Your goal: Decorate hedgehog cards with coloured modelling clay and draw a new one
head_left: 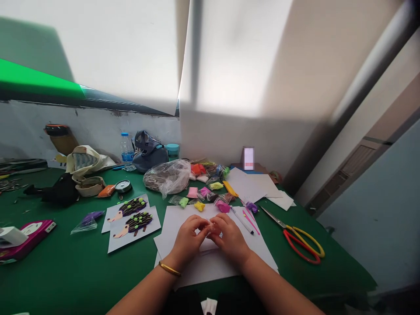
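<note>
Above the white paper (210,271), my left hand (190,238) and my right hand (231,238) meet at the fingertips. Both are closed in a pinch on a small crinkled clear plastic wrapper (213,227); its contents are mostly hidden by the fingers. Just beyond the hands lie bits of modelling clay in bags: a yellow lump (199,206), a green lump (183,202) and a magenta lump (222,206). To the right of my right hand, a white pen (242,220) and a pink clay tool (251,222) rest on the paper.
Scissors (303,243) with red and yellow handles lie open at the right. Two hedgehog pictures (139,221) sit on the left, near a purple clay packet (88,221). Behind are a plastic bag (167,177), a water bottle (126,151) and a propped phone (249,158).
</note>
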The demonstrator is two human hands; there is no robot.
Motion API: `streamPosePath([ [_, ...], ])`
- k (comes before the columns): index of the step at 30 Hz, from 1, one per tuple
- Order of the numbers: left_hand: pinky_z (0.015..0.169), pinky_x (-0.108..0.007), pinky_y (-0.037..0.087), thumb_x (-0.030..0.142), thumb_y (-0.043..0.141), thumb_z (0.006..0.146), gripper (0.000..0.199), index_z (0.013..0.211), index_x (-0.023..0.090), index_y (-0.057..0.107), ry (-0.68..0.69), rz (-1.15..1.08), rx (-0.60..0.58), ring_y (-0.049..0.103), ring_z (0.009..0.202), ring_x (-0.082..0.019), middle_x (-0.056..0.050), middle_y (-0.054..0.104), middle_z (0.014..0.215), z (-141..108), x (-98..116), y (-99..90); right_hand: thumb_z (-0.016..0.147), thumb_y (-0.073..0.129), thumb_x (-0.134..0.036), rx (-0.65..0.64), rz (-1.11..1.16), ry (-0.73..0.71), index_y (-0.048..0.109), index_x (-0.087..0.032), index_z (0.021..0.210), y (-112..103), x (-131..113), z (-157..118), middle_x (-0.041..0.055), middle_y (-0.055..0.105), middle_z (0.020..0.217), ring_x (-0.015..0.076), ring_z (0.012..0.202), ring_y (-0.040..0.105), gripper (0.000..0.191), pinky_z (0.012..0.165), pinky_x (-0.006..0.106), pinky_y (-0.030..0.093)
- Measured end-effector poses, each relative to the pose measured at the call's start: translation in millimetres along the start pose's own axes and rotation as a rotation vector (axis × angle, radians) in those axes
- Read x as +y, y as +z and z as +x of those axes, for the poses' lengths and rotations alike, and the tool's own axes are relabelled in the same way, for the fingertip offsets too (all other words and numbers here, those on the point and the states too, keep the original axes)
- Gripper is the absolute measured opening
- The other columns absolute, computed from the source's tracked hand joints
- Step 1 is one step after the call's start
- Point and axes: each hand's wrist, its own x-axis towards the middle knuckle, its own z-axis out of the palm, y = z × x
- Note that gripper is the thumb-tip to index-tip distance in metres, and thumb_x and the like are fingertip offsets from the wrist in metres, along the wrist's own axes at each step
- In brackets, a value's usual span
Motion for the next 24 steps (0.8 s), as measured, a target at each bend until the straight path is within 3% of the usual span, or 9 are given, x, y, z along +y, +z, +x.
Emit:
streamPosePath([
  [7, 0.076, -0.031, 0.05, 0.03, 0.062, 0.088, 0.011, 0.088, 0.022, 0.07, 0.014, 0.108, -0.02, 0.062, 0.081, -0.018, -0.003, 0.068, 0.084, 0.9, -3.5, 0.4, 0.083, 0.07, -0.03, 0.03, -0.063, -0.047, 0.063, -0.025, 0.112, 1.1, 6.2, -2.7, 0.0078, 0.062, 0.105, 0.0238, 0.094, 0.061, 0.03, 0.081, 0.038, 0.052],
  [14, 0.072, -0.031, 0.05, 0.033, 0.063, 0.085, 0.017, 0.076, 0.021, 0.07, -0.01, 0.073, 0.005, 0.063, 0.076, -0.018, -0.003, 0.068, 0.076, 2.2, -6.7, 0.1, 0.089, 0.062, -0.028, 0.071, -0.059, -0.107, 0.065, -0.024, 0.105, 2.7, 0.4, -1.7, 0.007, 0.066, 0.099, 0.0224, 0.09, 0.061, 0.017, 0.081, 0.038, 0.049],
  [19, 0.073, -0.031, 0.052, 0.036, 0.064, 0.083, 0.016, 0.081, 0.023, 0.073, -0.115, 0.028, -0.004, 0.066, 0.078, -0.019, -0.002, 0.073, 0.082, 1.4, -8.6, 2.2, 0.092, 0.056, -0.026, 0.091, -0.03, -0.105, 0.065, -0.024, 0.101, 3.5, 0.7, -1.3, 0.0064, 0.066, 0.094, 0.0208, 0.087, 0.06, 0.013, 0.078, 0.036, 0.048],
  [24, 0.071, -0.03, 0.051, 0.04, 0.061, 0.084, 0.021, 0.081, 0.023, 0.074, -0.214, -0.003, -0.087, 0.067, 0.077, -0.02, -0.004, 0.075, 0.083, 2.8, -10.5, 2.4, 0.09, 0.058, -0.025, 0.065, -0.041, -0.09, 0.064, -0.023, 0.102, 5.7, 3.8, -2.5, 0.0062, 0.066, 0.097, 0.0209, 0.088, 0.06, 0.013, 0.079, 0.035, 0.047],
])
